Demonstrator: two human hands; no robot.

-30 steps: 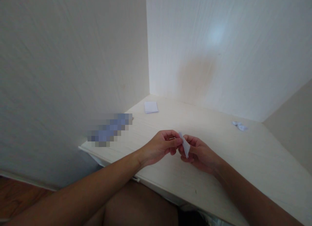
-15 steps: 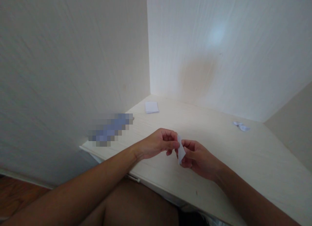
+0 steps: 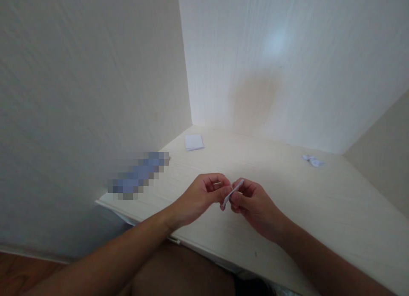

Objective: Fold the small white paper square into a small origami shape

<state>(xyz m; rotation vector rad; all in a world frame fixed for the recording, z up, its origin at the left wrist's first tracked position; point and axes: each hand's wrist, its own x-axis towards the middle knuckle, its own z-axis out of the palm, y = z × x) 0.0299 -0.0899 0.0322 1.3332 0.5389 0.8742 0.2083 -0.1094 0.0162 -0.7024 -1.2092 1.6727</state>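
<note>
A small folded piece of white paper is held up between my two hands, above the table, and shows nearly edge-on. From the left, my left hand pinches it with thumb and fingers. On the other side my right hand grips the paper too, thumb in front. The fingertips hide parts of the paper, so its full folded shape does not show.
The white table meets walls at the left and back. A stack of square white paper lies near the far left corner. A crumpled or folded white paper lies at the back right. A pixelated bluish item rests by the left wall.
The paper has turned from nearly upright, with a triangular flap showing, to a slanted, edge-on pose. Both hands still hold it. The camera view has shifted slightly.
</note>
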